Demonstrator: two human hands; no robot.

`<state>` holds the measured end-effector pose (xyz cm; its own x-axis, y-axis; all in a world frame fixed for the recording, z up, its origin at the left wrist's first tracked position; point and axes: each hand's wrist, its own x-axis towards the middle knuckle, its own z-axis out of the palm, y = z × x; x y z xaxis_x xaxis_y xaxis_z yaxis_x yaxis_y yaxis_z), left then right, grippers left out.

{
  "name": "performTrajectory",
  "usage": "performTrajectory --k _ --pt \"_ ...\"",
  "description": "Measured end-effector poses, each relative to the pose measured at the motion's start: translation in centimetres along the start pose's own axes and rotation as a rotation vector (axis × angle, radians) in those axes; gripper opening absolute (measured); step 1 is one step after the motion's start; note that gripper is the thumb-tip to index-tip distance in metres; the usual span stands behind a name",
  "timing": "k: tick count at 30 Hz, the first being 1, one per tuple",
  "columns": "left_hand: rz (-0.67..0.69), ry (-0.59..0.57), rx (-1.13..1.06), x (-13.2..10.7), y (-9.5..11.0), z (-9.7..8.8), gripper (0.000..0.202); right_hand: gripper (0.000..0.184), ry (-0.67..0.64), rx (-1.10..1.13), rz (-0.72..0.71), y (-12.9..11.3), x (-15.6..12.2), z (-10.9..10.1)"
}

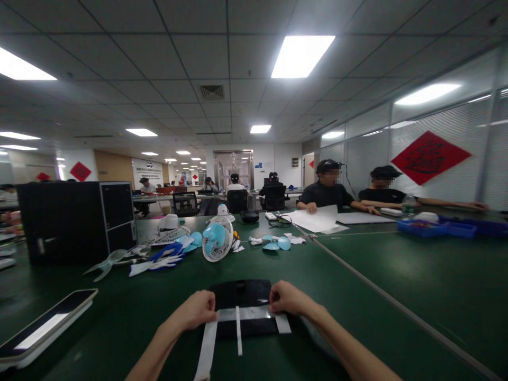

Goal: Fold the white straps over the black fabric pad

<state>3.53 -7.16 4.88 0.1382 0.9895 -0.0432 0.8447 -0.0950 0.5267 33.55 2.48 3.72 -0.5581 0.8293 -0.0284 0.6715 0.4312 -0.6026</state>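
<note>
A flat black device (pixel 243 294) lies on the green table (pixel 357 296) right in front of me. Across it stretches a white ribbon strip (pixel 244 314), with one end hanging down at the left and a thin strip crossing it in the middle. My left hand (pixel 197 310) is closed, pinching the ribbon's left part. My right hand (pixel 289 298) is closed on the ribbon's right part, near its short loose end.
A small white fan with blue blades (pixel 216 241) stands beyond the device, among loose fan parts (pixel 159 259). A black computer case (pixel 77 221) stands at the left, a phone-like slab (pixel 43 327) near the front left edge. Two people (pixel 329 193) sit at the far right with papers and blue trays (pixel 436 227).
</note>
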Motion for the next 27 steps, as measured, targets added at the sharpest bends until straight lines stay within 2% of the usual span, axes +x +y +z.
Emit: performTrajectory --k 3,6,10,14,16,18,21,27 --pt "0.205 0.004 0.013 -0.4 1.1 0.2 0.026 0.015 0.009 -0.049 0.008 -0.5 -0.4 -0.1" --pt "0.351 -0.068 0.017 -0.8 2.2 0.5 0.040 0.015 0.010 -0.082 0.028 -1.0 -0.8 -0.2" --pt "0.341 -0.120 0.077 -1.0 2.8 0.7 0.048 0.020 0.035 -0.152 0.029 -2.0 -1.3 -0.5" --pt "0.372 -0.098 0.102 -0.6 2.2 1.1 0.051 0.016 0.172 -0.201 -0.165 -4.3 -2.6 -0.3" --pt "0.385 -0.100 0.104 -0.2 1.7 1.4 0.051 0.014 0.128 -0.189 -0.300 -5.7 -3.7 0.4" --pt "0.394 -0.101 0.100 0.1 1.3 1.6 0.051 0.016 0.013 -0.165 -0.418 -7.0 -4.8 1.5" --pt "0.406 -0.087 0.097 0.5 0.9 1.9 0.050 0.023 -0.099 -0.141 -0.540 -8.2 -5.8 3.2" --pt "0.425 -0.075 0.104 0.5 0.9 1.8 0.055 0.026 -0.113 -0.237 -0.534 -8.1 -5.5 4.7"
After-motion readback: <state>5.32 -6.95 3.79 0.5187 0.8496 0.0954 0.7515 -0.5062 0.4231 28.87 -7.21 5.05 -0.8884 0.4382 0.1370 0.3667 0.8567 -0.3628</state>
